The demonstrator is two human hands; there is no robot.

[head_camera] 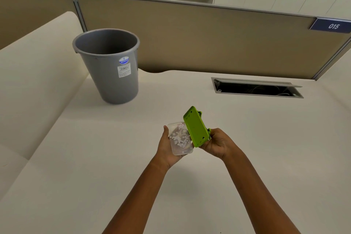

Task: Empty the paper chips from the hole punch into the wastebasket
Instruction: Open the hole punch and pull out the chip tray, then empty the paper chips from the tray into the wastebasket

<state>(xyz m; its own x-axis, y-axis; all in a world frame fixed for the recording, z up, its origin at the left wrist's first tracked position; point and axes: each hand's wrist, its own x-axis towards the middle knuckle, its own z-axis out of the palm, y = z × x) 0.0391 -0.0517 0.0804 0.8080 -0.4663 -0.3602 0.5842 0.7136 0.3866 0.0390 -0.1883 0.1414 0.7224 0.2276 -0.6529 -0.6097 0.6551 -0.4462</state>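
Observation:
Above the middle of the desk, my right hand [216, 143] grips a green hole punch [195, 126], tilted with its flat underside facing me. Beside it, my left hand [167, 150] cups the clear plastic chip tray [179, 138], which is off the punch and touches its lower left edge. Many small white paper chips [178, 137] lie in the tray. A grey plastic wastebasket [110, 64] stands upright on the desk at the back left, apart from both hands; its inside looks dark and bare.
The cream desk [95, 157] runs into a brown partition [209, 40] at the back. A cable hatch [256, 88] is open at the back right. A raised cream surface [34, 81] rises on the left. White cabinets stand behind the partition.

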